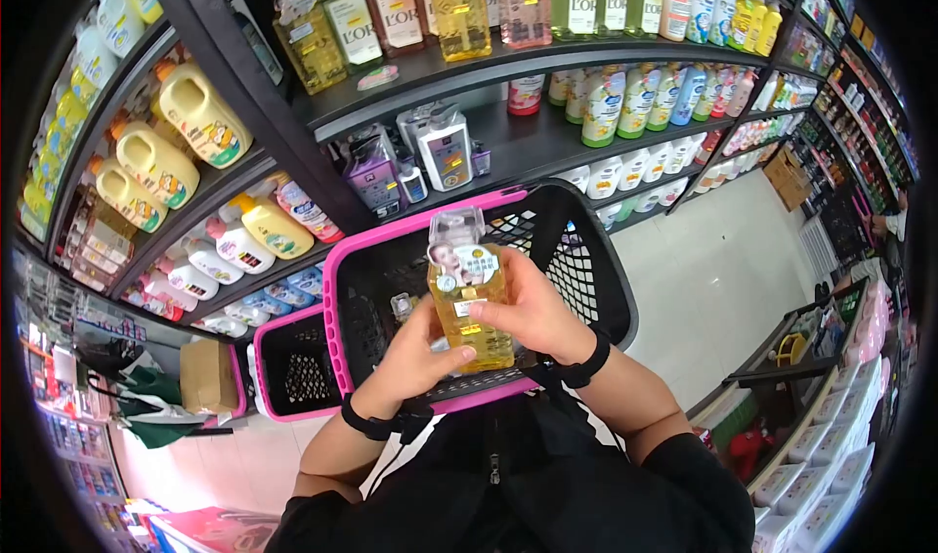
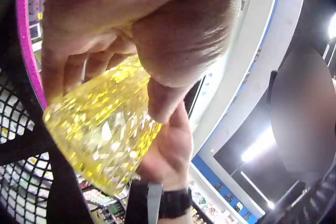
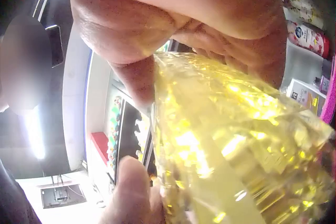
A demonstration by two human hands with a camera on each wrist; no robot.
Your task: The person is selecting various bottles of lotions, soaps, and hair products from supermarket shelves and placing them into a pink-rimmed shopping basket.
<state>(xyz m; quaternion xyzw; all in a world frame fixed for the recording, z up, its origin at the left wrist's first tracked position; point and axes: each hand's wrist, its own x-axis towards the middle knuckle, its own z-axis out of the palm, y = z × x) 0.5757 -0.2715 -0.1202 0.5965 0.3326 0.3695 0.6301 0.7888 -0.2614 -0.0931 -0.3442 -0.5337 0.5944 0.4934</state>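
Observation:
Both hands hold a clear bottle of yellow liquid [image 1: 489,350] with a transparent cap and a round picture label on its neck. The left hand [image 1: 415,356] grips its lower left side, thumb across the front. On the right side, the right hand [image 1: 535,307] wraps round it, thumb over the small white sticker. The bottle stands nearly upright over a black shopping basket with a pink rim [image 1: 332,333]. Its faceted yellow base [image 2: 102,127] shows in the left wrist view. Inside the basket, a clear-topped item [image 1: 402,306] is partly hidden by the left hand.
Shelves ahead carry similar yellow bottles [image 1: 459,11], pump bottles [image 1: 603,108] and boxed goods [image 1: 447,152]. Large cream jugs [image 1: 200,108] line the left shelves. A smaller black basket [image 1: 298,372] and a cardboard box [image 1: 207,377] are at left. White packs [image 1: 821,446] are stacked at right.

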